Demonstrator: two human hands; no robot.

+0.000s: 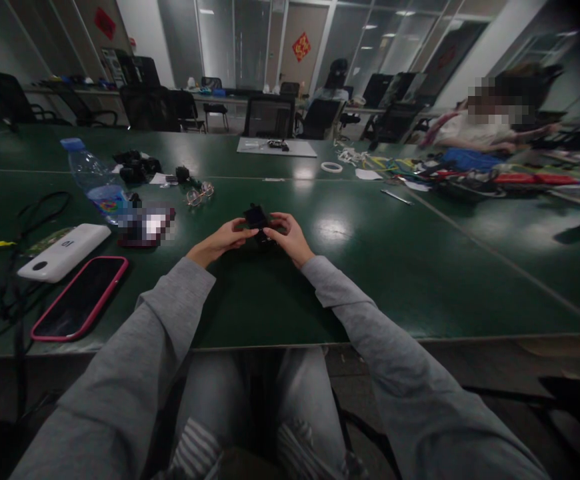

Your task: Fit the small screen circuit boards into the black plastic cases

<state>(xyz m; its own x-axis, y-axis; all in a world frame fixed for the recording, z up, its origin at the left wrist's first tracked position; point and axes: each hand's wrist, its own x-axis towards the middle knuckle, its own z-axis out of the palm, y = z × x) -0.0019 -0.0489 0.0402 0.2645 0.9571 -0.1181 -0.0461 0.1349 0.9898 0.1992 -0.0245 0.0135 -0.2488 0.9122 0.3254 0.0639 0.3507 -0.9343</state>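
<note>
Between both hands, just above the green table [270,300], is a small black device [256,217] with a flat, dark square panel tilted up at its top. My left hand [233,237] grips its left side, thumb across the front. On the opposite side my right hand [287,235] pinches it with thumb and fingers. The device's lower part is dark and partly covered by the thumbs, so its exact kind is unclear.
To the left lie a pink-cased phone [83,300], a white power bank [65,253], another phone [147,227], a water bottle [95,183] and glasses [200,193]. Black straps [17,287] trail over the left edge. Cables [395,167] and a pen [397,197] lie right; a person [480,127] sits beyond.
</note>
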